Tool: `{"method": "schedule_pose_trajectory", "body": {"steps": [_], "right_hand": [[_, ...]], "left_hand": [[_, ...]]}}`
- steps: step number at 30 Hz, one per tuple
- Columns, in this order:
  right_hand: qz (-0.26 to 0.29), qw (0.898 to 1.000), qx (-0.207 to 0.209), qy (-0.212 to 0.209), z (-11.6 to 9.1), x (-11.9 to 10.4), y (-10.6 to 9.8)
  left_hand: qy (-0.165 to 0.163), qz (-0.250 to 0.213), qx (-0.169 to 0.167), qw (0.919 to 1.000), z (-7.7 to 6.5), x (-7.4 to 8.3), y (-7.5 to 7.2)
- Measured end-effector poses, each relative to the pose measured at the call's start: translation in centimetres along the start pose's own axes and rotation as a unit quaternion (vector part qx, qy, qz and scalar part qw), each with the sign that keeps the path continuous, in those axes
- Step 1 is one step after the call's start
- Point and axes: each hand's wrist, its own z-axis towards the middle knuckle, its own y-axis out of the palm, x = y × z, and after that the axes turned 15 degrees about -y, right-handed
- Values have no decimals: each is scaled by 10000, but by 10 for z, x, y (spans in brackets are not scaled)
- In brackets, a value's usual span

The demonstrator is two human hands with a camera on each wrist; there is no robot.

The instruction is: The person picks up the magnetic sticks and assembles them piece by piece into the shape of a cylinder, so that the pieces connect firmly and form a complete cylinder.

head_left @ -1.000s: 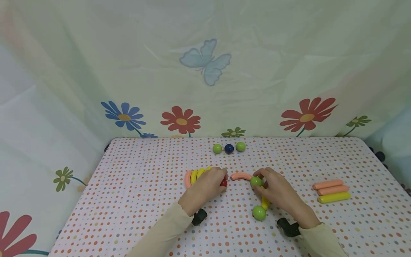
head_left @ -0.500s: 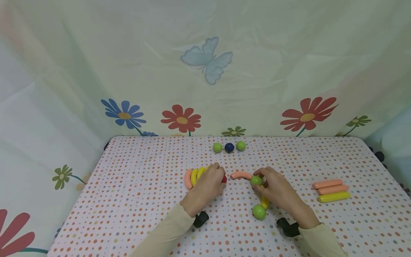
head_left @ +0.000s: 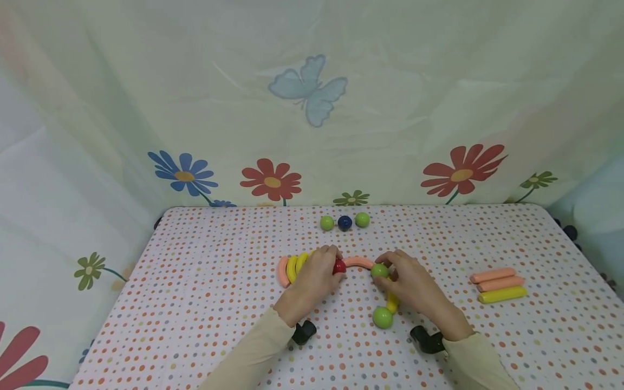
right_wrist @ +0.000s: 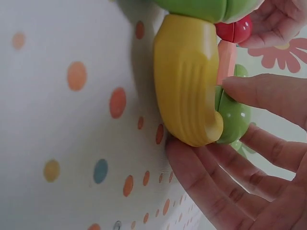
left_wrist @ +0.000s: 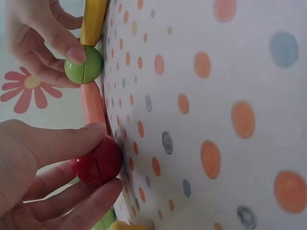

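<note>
At mid-table, right of centre, a bent line of pieces lies on the dotted cloth (head_left: 219,238). Left end: red ball (head_left: 339,266), a dark seam across it. Next, a pink curved piece (head_left: 359,262), its left end meeting the red ball, its right end against the corner green ball (head_left: 379,271). From there a yellow curved piece (head_left: 392,301) bends toward the near side, ending at the near green ball (head_left: 382,317).

Hands apart, one at each end of the pink piece. Left hand (head_left: 314,273) pinches the red ball, thumb on one side, fingers on the other. Right hand (head_left: 409,279) pinches the corner green ball between thumb and fingers, fingers also close by the yellow piece. Pale sleeves (head_left: 480,360) on both arms; a black device (head_left: 427,341) by each wrist.

Just left of the left hand: a pink arc (head_left: 283,272) beside several yellow arcs (head_left: 295,266), partly hidden by that hand. Far side, a row of three: left green ball (head_left: 327,222), dark blue ball (head_left: 344,222), right green ball (head_left: 362,219). Well to the right, two pink sticks (head_left: 492,275) and one yellow stick (head_left: 502,294), side by side. Behind the table, a pale curtain (head_left: 390,108) printed with flowers and a blue butterfly (head_left: 319,100).
</note>
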Motion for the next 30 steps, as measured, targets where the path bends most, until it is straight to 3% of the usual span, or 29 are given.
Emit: {"method": "schedule_pose_trajectory", "body": {"steps": [9, 15, 18, 22, 26, 30], "right_hand": [[-66, 10000, 12, -7, -3, 0, -2], [-67, 9999, 29, -88, -5, -2, 1], [-84, 9999, 67, -127, -7, -2, 4], [-118, 9998, 82, -103, -11, 0, 4], [-124, 9998, 85, -158, -12, 2, 3], [-64, 9997, 99, -216, -14, 3, 0]], "left_hand": [[123, -91, 40, 9999, -2, 2, -3], [-285, -473, 253, 9982, -6, -6, -18], [-487, -191, 340, 9981, -3, -10, -23], [-588, 238, 135, 9979, -2, -13, -21], [-638, 275, -27, 9976, -4, -14, -16], [-486, 233, 91, 9985, -8, -17, -13]]}}
